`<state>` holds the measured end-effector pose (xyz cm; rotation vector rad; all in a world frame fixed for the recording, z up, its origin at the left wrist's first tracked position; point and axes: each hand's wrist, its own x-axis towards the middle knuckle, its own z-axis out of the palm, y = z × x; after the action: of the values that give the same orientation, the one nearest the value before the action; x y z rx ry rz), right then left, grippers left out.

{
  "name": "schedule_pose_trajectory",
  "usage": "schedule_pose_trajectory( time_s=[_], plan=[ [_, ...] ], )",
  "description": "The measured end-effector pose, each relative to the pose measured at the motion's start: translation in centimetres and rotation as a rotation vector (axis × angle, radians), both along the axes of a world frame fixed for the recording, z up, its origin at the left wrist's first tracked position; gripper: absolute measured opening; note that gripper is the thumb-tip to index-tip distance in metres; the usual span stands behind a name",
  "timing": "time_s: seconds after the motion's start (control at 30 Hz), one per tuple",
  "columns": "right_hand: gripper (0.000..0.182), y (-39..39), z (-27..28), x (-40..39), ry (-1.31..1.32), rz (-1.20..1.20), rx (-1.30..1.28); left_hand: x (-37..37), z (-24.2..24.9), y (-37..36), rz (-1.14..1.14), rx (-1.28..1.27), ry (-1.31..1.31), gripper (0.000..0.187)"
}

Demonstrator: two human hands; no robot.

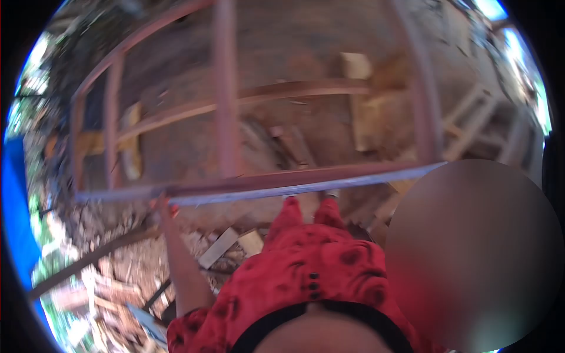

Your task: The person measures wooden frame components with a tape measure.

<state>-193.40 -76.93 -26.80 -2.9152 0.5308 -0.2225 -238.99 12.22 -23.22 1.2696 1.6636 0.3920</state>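
A large reddish-brown wooden frame with crosspieces spans the head view in front of me. Along its near rail runs a pale bluish edge. My left hand is at this near rail, left of the middle, and looks closed around its edge; the fingers are smeared by motion. A small orange-red spot shows beside the hand, too blurred to name. My right hand is not visible; a round blurred patch covers the lower right.
Wood blocks and an upright yellowish piece lie by the frame. Offcuts and wood scraps cover the ground near my feet. A long bar slants at left, near a blue sheet. Slatted timber is at right.
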Motion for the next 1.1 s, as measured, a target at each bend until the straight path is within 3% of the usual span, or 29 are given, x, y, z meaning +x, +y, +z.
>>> schedule_pose_trajectory(
  time_s=[0.03, 0.07, 0.1, 0.2, 0.33, 0.47, 0.57, 0.63, 0.67, 0.7, 0.77, 0.8, 0.83, 0.87, 0.93, 0.97, 1.03, 1.07, 1.1],
  plan=[
    [0.028, -2.1, -2.1, 0.3, -0.045, 0.136, -0.002, 0.1, -0.7, 0.2, 0.065, 0.057, 0.002, 0.042],
    [0.028, 1.1, 0.1, -0.1, -0.098, -0.104, 0.109, 0.3, -0.8, 0.6, 0.121, 0.032, -0.014, 0.042],
    [0.029, 2.2, 0.8, -0.2, -0.173, -0.193, 0.224, -0.1, -1.0, 0.8, 0.118, -0.004, -0.092, 0.042],
    [0.031, 4.8, 2.7, -0.6, -0.290, -0.177, 0.186, -0.1, -0.9, 0.5, 0.108, -0.074, -0.152, 0.039],
    [0.030, 4.9, 2.8, -0.6, -0.223, -0.240, 0.242, 1.1, -0.6, -0.3, 0.193, -0.025, -0.124, 0.040],
    [0.032, 5.2, 2.9, -0.7, -0.252, -0.241, 0.228, 1.0, 0.5, -0.3, 0.136, -0.067, -0.132, 0.037],
    [0.032, 5.2, 2.8, -0.5, -0.203, -0.228, 0.150, 0.4, -0.6, 0.3, 0.190, -0.098, -0.104, 0.039],
    [0.031, 3.4, 0.9, -0.1, -0.255, -0.212, 0.062, 1.1, 0.1, -0.9, 0.189, 0.022, -0.200, 0.046],
    [0.028, 1.0, -1.3, 0.4, -0.233, -0.189, 0.112, 0.9, 0.1, -0.7, 0.167, 0.008, -0.100, 0.047],
    [0.025, 1.8, 0.1, -0.3, -0.200, -0.166, 0.255, 0.7, 0.4, -0.3, 0.159, -0.003, 0.002, 0.049],
    [0.027, -7.9, -8.1, 1.7, -0.216, 0.186, 0.035, 1.0, 1.9, -1.2, 0.073, 0.040, 0.045, 0.046],
    [0.028, -4.0, -4.0, 1.4, -0.048, 0.033, 0.202, 1.2, 2.7, -1.5, 0.023, 0.034, 0.047, 0.043],
    [0.030, -3.1, -2.4, 1.5, 0.103, 0.143, -0.089, 0.5, 2.6, -0.7, 0.008, 0.039, 0.051, 0.044],
    [0.032, -4.7, -3.7, 2.0, 0.059, 0.174, -0.162, 1.3, 3.5, -0.8, 0.030, 0.055, 0.104, 0.044],
    [0.038, -4.1, -2.6, 2.3, 0.225, 0.145, -0.310, 1.2, 2.8, 0.4, 0.154, 0.066, -0.024, 0.039],
    [0.043, -5.1, -3.9, 3.1, 0.161, -0.029, -0.370, 0.7, 2.0, 1.3, 0.196, 0.068, -0.114, 0.038],
    [0.049, -9.2, -7.8, 4.1, -0.139, 0.091, -0.593, 0.3, 1.8, 2.4, 0.233, 0.075, -0.207, 0.036],
    [0.049, -9.3, -8.1, 3.9, -0.137, 0.097, -0.589, 0.3, 1.8, 2.8, 0.257, 0.063, -0.201, 0.037],
    [0.052, -9.4, -7.9, 3.9, -0.085, 0.040, -0.422, 0.4, 1.7, 3.0, 0.279, 0.049, -0.196, 0.037]
  ],
)
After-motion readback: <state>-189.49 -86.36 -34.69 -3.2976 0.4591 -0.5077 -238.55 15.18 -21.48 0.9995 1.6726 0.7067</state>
